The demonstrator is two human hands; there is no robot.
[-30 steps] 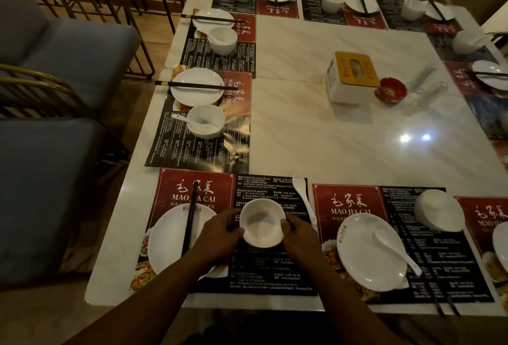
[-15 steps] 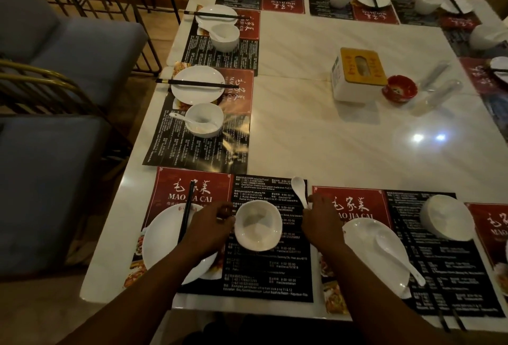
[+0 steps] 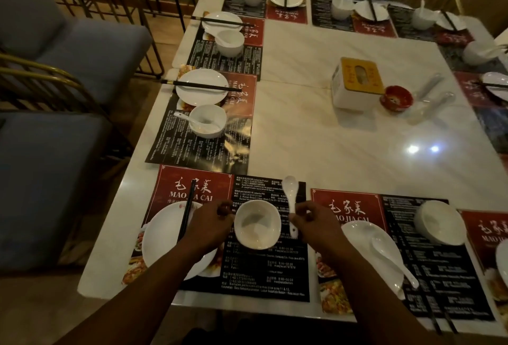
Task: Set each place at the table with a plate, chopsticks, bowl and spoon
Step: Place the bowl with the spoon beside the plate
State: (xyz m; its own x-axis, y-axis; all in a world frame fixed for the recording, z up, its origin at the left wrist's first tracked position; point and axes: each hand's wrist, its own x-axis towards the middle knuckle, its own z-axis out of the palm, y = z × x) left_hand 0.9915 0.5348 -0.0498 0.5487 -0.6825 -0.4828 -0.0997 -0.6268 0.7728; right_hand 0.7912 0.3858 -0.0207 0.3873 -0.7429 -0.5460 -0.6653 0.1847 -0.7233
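A white bowl (image 3: 257, 225) stands upright on the near-left placemat (image 3: 264, 276). My left hand (image 3: 209, 225) is against its left rim with the fingers curled at the edge. A white spoon (image 3: 290, 192) lies just right of the bowl, scoop pointing away from me. My right hand (image 3: 312, 222) pinches its handle. Left of the bowl, a white plate (image 3: 165, 245) carries black chopsticks (image 3: 187, 214); my left forearm hides part of it. The place to the right has a plate (image 3: 360, 240) with a spoon (image 3: 391, 261) on it and an upside-down bowl (image 3: 439, 222).
A white and yellow tissue box (image 3: 356, 83) and a small red dish (image 3: 396, 98) sit mid-table. Set places line the left and far sides. Grey chairs (image 3: 55, 166) stand along the left edge. Loose chopsticks (image 3: 439, 326) lie at the near right edge.
My right hand left the bowl's right rim, moved to the spoon beside it and took hold of the handle. My left hand stayed at the bowl.
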